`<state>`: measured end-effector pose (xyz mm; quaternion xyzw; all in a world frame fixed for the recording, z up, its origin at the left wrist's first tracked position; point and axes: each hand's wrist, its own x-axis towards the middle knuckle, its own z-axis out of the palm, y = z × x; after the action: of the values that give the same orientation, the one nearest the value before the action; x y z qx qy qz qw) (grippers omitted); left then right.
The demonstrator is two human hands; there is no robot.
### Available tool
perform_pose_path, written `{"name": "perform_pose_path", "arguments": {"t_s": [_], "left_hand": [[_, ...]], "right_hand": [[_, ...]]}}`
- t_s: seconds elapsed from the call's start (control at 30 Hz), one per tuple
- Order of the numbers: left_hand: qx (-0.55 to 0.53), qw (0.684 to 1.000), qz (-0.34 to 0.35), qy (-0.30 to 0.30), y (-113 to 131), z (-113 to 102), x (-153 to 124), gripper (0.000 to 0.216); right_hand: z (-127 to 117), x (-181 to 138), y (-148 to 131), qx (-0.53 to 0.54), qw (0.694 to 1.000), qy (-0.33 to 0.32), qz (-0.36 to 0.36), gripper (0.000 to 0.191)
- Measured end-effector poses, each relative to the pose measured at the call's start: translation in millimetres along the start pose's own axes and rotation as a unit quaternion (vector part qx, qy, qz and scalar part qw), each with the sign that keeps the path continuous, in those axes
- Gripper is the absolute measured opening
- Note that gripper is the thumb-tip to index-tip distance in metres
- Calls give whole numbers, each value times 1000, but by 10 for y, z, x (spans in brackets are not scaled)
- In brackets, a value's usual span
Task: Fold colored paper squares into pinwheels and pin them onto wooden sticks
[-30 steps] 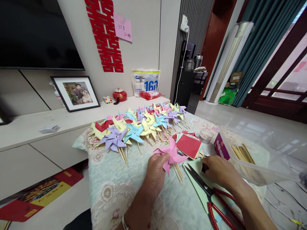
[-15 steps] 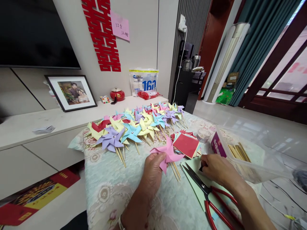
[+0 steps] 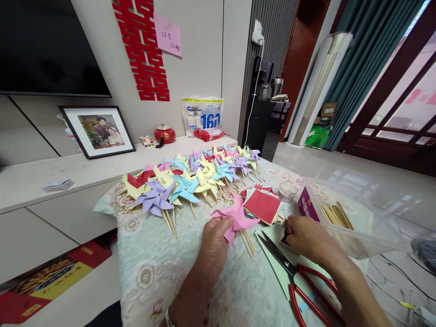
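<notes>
Between the thumb and fingers of my left hand [image 3: 218, 238] is a pink paper pinwheel [image 3: 238, 215], held by its middle just above the tablecloth. A few thin wooden sticks [image 3: 248, 243] show below its blades; whether they join it I cannot tell. My right hand [image 3: 304, 236] has its fingertips bent together at a small dark box [image 3: 285, 236], and what they grip there is hidden. Scissors with red handles [image 3: 291, 272] lie beside that hand on pale green paper [image 3: 272, 263]. Behind the pinwheel sits a stack of coloured paper squares [image 3: 264, 204], red on top.
Rows of finished pinwheels [image 3: 185, 188] in several colours cover the table's far side. A round clear tub [image 3: 288, 191] stands near a plastic bin [image 3: 357, 236] with wooden sticks [image 3: 337, 215]. Beyond is a white cabinet [image 3: 85, 175] with a framed photo [image 3: 98, 131].
The view has shifted slightly, so everything sits a little further left. Both hands keep nearly the same positions, the left still pinching the pink pinwheel and the right still at the small dark box.
</notes>
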<state>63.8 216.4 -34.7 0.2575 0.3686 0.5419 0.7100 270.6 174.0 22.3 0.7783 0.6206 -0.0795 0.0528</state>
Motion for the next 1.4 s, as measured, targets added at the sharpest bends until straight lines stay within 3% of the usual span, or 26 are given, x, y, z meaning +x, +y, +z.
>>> {"name": "perform_pose_path", "arguments": {"t_s": [0.33, 0.7, 1.17, 1.3, 1.4], "left_hand": [[8, 1000, 7, -24, -30, -51, 35, 21], [10, 1000, 9, -19, 7, -2, -1, 18], [0, 1000, 0, -25, -58, -69, 60, 19], [3, 1000, 0, -21, -48, -58, 51, 20], [3, 1000, -1, -15, -39, -45, 44, 23]], "right_hand": [[13, 11, 22, 15, 1000, 14, 2, 20], [10, -1, 27, 21, 1000, -16, -3, 20], [29, 32, 58, 28, 1000, 10, -4, 16], [35, 26, 90, 98, 993, 61, -11, 14], [20, -15, 83, 263, 962, 61, -34, 13]]}}
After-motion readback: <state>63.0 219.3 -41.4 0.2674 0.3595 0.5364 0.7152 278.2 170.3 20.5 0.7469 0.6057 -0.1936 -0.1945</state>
